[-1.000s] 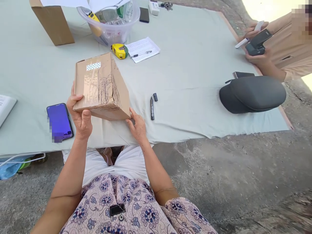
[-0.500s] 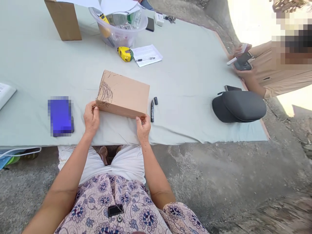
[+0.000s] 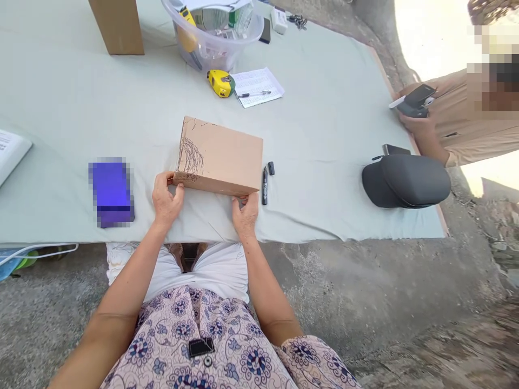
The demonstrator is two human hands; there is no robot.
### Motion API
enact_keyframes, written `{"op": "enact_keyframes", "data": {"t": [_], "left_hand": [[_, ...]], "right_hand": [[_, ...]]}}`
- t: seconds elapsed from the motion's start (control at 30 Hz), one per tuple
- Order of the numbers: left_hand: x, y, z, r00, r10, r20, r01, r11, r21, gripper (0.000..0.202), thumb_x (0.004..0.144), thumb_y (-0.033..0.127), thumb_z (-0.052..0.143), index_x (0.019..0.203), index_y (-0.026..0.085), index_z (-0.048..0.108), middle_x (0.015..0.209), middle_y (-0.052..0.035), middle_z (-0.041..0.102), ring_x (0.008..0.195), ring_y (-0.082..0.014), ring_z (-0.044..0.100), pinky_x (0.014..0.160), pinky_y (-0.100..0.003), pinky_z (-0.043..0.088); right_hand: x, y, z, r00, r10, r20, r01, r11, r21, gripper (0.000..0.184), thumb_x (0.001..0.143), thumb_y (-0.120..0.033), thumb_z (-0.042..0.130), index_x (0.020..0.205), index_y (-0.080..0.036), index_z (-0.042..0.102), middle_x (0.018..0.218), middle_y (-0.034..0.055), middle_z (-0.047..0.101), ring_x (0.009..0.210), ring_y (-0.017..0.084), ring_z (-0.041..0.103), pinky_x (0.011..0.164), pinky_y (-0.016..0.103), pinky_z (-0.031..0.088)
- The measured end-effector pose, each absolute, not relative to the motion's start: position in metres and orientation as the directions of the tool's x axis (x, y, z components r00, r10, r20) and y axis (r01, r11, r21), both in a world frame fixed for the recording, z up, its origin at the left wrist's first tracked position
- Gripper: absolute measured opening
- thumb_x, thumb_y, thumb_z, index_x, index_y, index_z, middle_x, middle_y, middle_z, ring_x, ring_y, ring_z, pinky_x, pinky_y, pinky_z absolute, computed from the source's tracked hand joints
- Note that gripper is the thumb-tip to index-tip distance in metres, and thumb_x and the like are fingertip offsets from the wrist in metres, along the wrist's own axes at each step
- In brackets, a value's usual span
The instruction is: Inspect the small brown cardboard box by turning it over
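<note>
A brown cardboard box lies on the cloth-covered table in front of me, with dark scribbled lines on its top near the left end. My left hand grips its front left corner, thumb at the front and fingers round the side. At the front right corner, my right hand holds the lower edge, its fingers partly hidden by the box. An uncapped black marker lies just right of the box, with its cap beside it.
Behind the box are a yellow tape measure, paper with a pen, and a clear plastic tub of bottles. A blurred purple item lies left; a black case sits right. Another person's hand holds a dark device.
The view has shifted, so most things appear farther right. My right hand has slid slightly down at the box's front edge. Both hands stay at the front corners.
</note>
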State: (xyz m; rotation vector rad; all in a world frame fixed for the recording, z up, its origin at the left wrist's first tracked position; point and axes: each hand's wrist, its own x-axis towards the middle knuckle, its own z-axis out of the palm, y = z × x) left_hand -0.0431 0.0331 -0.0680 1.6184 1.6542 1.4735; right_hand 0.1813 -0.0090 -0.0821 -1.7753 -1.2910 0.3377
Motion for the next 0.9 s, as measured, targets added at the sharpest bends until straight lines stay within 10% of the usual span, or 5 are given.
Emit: {"op": "enact_keyframes", "data": {"t": [0.6,0.9], "left_hand": [[-0.0412,0.0301,-0.0623,-0.21,0.896,0.392,0.531,-0.232,0.815,0.045,0.072,0.017,0.056,0.117,0.018,0.058,0.107,-0.0087,0.063,0.1,-0.0231,0.061,0.089,-0.038,0.053],[-0.0477,0.029,-0.0628,-0.209,0.917,0.34,0.473,-0.209,0.856,0.047,0.071,0.012,0.049,0.116,0.018,0.062,0.109,-0.009,0.066,0.102,-0.0211,0.063,0.093,-0.039,0.056]], "right_hand": [[0.1837,-0.0124,-0.0749,0.39,0.88,0.271,0.619,-0.032,-0.785,0.012,0.084,-0.03,0.058,0.089,-0.023,0.05,0.086,0.004,0.055,0.082,0.021,0.055,0.077,0.039,0.053],[0.1824,-0.0126,-0.0783,0.388,0.874,0.293,0.562,0.029,-0.827,0.033,0.085,-0.024,0.049,0.117,-0.02,0.054,0.097,0.0077,0.06,0.091,0.022,0.059,0.08,0.038,0.052]]}}
